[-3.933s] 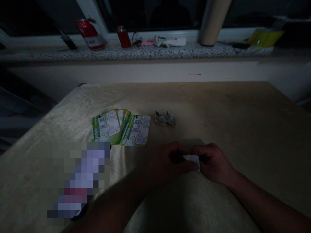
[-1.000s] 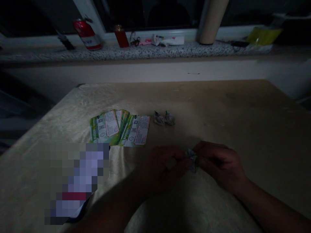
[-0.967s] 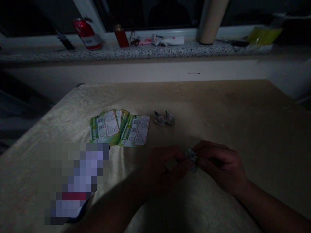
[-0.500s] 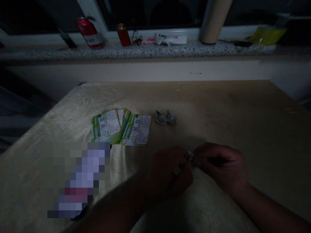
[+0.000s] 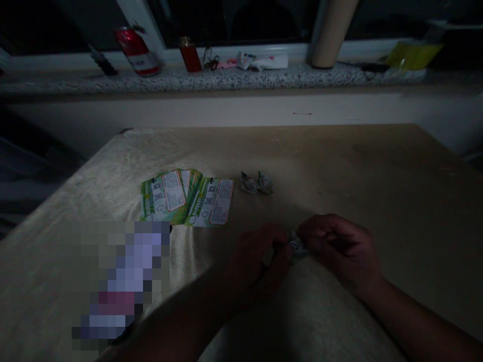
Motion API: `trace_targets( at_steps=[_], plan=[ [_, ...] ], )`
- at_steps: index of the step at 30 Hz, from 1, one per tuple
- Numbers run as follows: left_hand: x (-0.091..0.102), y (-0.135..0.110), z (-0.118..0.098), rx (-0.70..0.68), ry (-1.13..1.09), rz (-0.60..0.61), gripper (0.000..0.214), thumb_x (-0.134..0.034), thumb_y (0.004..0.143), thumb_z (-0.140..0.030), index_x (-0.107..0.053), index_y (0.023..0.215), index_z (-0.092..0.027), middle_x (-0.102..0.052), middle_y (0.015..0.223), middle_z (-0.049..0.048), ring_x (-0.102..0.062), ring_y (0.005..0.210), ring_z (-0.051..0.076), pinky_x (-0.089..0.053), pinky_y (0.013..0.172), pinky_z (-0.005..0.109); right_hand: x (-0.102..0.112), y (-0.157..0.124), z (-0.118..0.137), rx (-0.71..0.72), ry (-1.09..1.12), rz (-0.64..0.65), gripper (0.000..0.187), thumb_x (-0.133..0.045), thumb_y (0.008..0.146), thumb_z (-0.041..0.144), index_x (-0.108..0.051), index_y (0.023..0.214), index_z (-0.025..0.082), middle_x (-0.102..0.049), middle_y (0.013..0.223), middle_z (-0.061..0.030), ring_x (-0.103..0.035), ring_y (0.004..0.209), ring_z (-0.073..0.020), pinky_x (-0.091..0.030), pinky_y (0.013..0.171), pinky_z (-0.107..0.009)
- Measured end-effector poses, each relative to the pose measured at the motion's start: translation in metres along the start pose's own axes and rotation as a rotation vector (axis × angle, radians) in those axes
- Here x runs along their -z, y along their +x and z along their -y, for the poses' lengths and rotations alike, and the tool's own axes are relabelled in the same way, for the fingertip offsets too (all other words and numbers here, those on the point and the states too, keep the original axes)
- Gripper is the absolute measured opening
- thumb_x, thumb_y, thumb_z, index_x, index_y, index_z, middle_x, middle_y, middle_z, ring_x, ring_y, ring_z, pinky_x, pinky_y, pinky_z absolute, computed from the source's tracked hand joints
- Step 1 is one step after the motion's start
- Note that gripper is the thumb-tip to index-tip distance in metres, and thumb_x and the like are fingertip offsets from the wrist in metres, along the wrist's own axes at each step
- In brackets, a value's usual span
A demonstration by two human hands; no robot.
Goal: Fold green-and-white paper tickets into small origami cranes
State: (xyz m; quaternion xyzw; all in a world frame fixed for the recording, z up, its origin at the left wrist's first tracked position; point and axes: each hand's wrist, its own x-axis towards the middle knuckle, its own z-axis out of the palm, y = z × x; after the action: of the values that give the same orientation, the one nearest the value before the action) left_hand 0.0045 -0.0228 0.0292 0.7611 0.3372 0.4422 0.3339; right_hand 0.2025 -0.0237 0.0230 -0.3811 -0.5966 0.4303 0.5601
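Note:
My left hand (image 5: pixel 256 259) and my right hand (image 5: pixel 339 249) meet over the near middle of a tan table (image 5: pixel 377 176). Both pinch a small folded piece of printed paper (image 5: pixel 297 245) between their fingertips, just above the tabletop. Two small folded paper pieces (image 5: pixel 256 183) lie side by side farther back on the table. Left of those, several green and white printed paper slips (image 5: pixel 186 197) are fanned out flat.
A blurred-out object (image 5: pixel 124 281) lies at the near left of the table. Behind the table runs a speckled stone windowsill (image 5: pixel 226 79) with a red can (image 5: pixel 136 45), a small red bottle (image 5: pixel 189 54), wrappers, a beige cylinder (image 5: pixel 332 32) and a yellow bag (image 5: pixel 413 55). The room is dim.
The paper between my hands went from a flat white piece to a small crumpled fold. My fingers kept working it, and both hands shifted slightly away from me.

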Motion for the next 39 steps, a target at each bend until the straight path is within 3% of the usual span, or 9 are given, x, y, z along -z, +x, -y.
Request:
trace_targets(
  at_steps=[3,7,11,16,21,27,39],
  plan=[
    [0.004,-0.001,0.001,0.041,-0.050,0.109,0.009,-0.050,0.098,-0.023,-0.053,0.090,-0.020,-0.054,0.072,-0.0017,-0.048,0.060,0.011,-0.040,0.056,0.023,0.002,0.000,-0.001,-0.026,0.002,0.121,0.015,-0.072,0.092,0.023,-0.077,0.107,0.023,-0.075,0.077,-0.0032,-0.069,0.064,-0.0139,-0.057,0.055,-0.022],
    [0.005,0.002,0.004,0.013,-0.160,0.163,0.012,-0.049,0.096,-0.023,-0.047,0.084,-0.021,-0.047,0.067,-0.0041,-0.040,0.055,0.010,-0.034,0.052,0.022,0.006,0.004,0.001,0.001,-0.009,0.260,0.012,-0.069,0.094,0.021,-0.079,0.101,0.021,-0.074,0.082,-0.0058,-0.069,0.071,-0.0158,-0.056,0.061,-0.025],
    [0.006,0.004,0.005,-0.022,-0.153,0.177,0.013,-0.052,0.094,-0.022,-0.048,0.083,-0.021,-0.047,0.065,-0.0047,-0.041,0.053,0.009,-0.032,0.051,0.022,0.007,0.007,0.004,-0.012,0.037,0.313,0.009,-0.073,0.092,0.025,-0.078,0.094,0.018,-0.072,0.076,-0.0055,-0.067,0.065,-0.0154,-0.054,0.057,-0.025],
    [0.010,0.001,0.003,0.050,-0.083,0.171,0.010,-0.050,0.099,-0.025,-0.054,0.092,-0.020,-0.058,0.071,-0.0016,-0.050,0.055,0.010,-0.036,0.052,0.022,0.007,0.008,0.005,-0.001,0.033,0.287,0.010,-0.076,0.089,0.027,-0.077,0.085,0.017,-0.073,0.072,-0.0058,-0.068,0.063,-0.0158,-0.055,0.056,-0.026],
    [0.006,-0.003,0.001,0.113,-0.040,0.186,0.010,-0.047,0.104,-0.029,-0.052,0.104,-0.021,-0.061,0.077,0.0003,-0.055,0.062,0.012,-0.042,0.056,0.024,0.007,0.008,0.005,0.048,0.040,0.239,0.004,-0.076,0.089,0.022,-0.079,0.091,0.019,-0.074,0.073,-0.0053,-0.070,0.063,-0.0156,-0.056,0.055,-0.025],
    [0.000,-0.005,0.005,0.141,-0.073,0.175,0.017,-0.040,0.107,-0.035,-0.048,0.112,-0.021,-0.062,0.086,0.0027,-0.058,0.069,0.014,-0.045,0.062,0.026,0.006,0.006,0.006,0.117,-0.008,0.175,0.009,-0.075,0.088,0.016,-0.080,0.094,0.021,-0.075,0.074,-0.0053,-0.070,0.062,-0.0156,-0.056,0.054,-0.025],
    [-0.001,0.000,0.001,0.153,-0.123,0.141,0.022,-0.054,0.102,-0.036,-0.053,0.117,-0.019,-0.067,0.088,0.0032,-0.062,0.071,0.013,-0.048,0.061,0.022,0.006,0.003,0.001,0.094,-0.008,0.169,0.009,-0.073,0.091,0.017,-0.079,0.094,0.022,-0.075,0.077,-0.0046,-0.070,0.064,-0.0143,-0.055,0.056,-0.024]
  ],
)
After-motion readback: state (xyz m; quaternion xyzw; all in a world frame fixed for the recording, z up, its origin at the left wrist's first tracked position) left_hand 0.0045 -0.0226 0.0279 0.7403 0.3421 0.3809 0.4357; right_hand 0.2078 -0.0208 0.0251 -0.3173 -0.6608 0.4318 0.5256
